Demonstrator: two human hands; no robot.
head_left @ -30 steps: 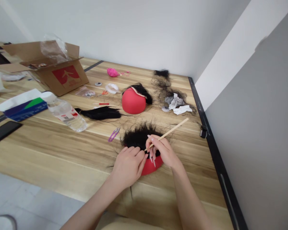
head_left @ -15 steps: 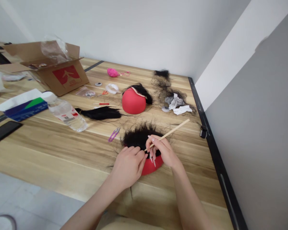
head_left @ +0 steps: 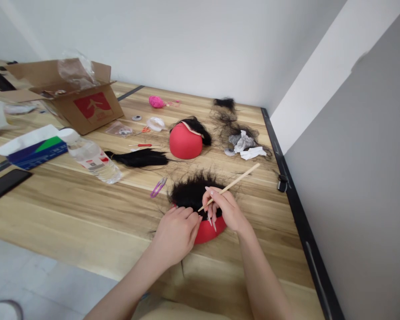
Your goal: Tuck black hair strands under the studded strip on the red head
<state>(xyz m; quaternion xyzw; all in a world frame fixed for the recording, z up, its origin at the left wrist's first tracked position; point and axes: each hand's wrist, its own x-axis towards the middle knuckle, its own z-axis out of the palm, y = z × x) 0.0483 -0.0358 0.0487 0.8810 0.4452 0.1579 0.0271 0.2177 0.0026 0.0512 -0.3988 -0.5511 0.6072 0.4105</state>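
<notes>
A red dome (head_left: 208, 232) covered with short black hair (head_left: 195, 189) lies on the table in front of me. My right hand (head_left: 222, 206) is closed round a thin wooden stick (head_left: 242, 177), whose lower tip touches the hair near the dome's front. On the left edge of the dome rests my left hand (head_left: 179, 231), fingers bent and pressed together by the stick's tip; what they pinch is too small to make out. Purple snips (head_left: 158, 187) lie left of the hair.
Behind stands another red dome (head_left: 186, 141) with black hair. A black hair bundle (head_left: 138, 157), a water bottle (head_left: 93, 158), a cardboard box (head_left: 86, 104) and a blue box (head_left: 36, 151) are at the left. Loose hair and crumpled paper (head_left: 244, 142) lie back right.
The stick and its tip have shifted slightly left and its upper end sits a little higher. My left hand has moved slightly left and down.
</notes>
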